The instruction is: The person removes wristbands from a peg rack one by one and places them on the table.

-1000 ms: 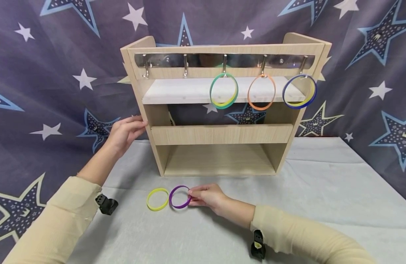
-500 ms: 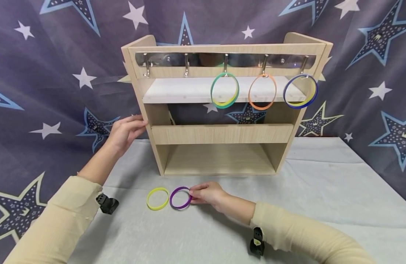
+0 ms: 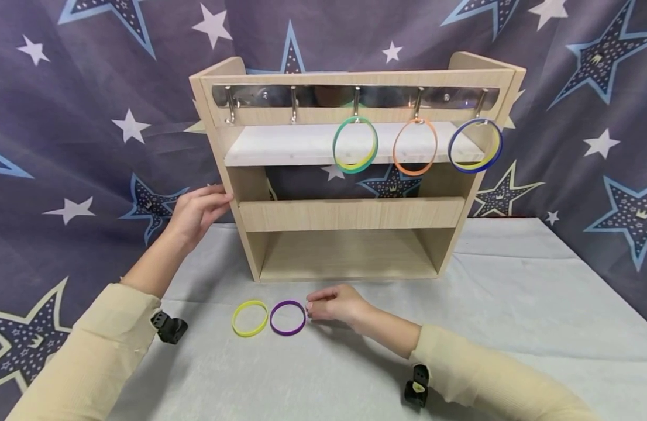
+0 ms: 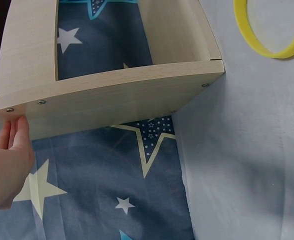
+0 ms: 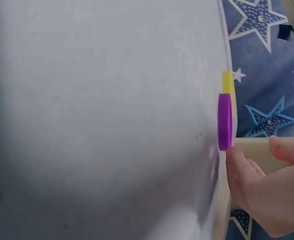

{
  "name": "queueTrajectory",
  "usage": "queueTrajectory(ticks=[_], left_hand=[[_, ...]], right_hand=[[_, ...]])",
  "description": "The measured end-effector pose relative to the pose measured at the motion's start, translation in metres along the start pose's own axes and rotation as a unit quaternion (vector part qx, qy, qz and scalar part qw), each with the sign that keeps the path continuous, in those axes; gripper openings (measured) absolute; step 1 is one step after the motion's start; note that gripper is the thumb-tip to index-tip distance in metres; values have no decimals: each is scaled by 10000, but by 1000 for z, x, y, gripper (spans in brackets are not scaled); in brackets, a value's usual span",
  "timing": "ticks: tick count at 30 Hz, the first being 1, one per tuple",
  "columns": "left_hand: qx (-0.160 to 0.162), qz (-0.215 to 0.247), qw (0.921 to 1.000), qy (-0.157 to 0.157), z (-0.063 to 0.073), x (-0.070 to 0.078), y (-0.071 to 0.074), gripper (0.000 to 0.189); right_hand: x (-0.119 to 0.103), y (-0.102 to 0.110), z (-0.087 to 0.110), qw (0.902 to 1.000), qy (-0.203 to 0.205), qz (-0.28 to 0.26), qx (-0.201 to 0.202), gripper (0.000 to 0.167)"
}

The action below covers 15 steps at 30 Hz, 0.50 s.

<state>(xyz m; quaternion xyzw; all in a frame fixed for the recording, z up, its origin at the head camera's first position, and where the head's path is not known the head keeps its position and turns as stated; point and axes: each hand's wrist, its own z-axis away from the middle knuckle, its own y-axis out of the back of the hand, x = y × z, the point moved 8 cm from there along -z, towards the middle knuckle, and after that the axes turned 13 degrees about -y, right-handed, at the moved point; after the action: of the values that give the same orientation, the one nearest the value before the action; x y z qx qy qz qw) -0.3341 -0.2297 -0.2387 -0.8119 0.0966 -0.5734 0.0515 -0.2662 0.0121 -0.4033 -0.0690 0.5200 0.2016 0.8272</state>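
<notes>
My left hand [image 3: 194,216] rests its fingertips against the left side of a wooden shelf [image 3: 350,215]; in the left wrist view the fingers are straight on the side panel. My right hand [image 3: 338,305] is just right of a purple wristband [image 3: 288,318] that lies flat on the cloth. Thumb and fingers are apart with nothing between them. In the right wrist view the fingertips are close to the purple band's near edge; whether they touch is unclear. Left of it lies a yellow wristband [image 3: 250,318], almost touching the purple one.
A metal hook rail [image 3: 323,96] runs along the shelf's top. From its hooks hang a green-and-yellow band [image 3: 334,146], an orange band [image 3: 394,147] and a blue-and-yellow band [image 3: 450,146]. The two left hooks are bare. Starry fabric hangs behind the grey-white table cloth [image 3: 513,304].
My right hand has let go of the purple wristband and drawn slightly right, its fingers parting. The purple band now lies flat beside the yellow one. My left hand has stayed on the shelf side.
</notes>
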Motion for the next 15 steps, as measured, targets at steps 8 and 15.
queueTrajectory(ticks=[8, 15], left_hand=[[-8, 100, 9999, -43, 1, 1, -1, 14], [10, 21, 10000, -17, 0, 1, -1, 18]], right_hand=[[-7, 13, 0, 9978, -17, -622, -209, 37], [-25, 30, 11, 9954, 88, -953, -79, 36]])
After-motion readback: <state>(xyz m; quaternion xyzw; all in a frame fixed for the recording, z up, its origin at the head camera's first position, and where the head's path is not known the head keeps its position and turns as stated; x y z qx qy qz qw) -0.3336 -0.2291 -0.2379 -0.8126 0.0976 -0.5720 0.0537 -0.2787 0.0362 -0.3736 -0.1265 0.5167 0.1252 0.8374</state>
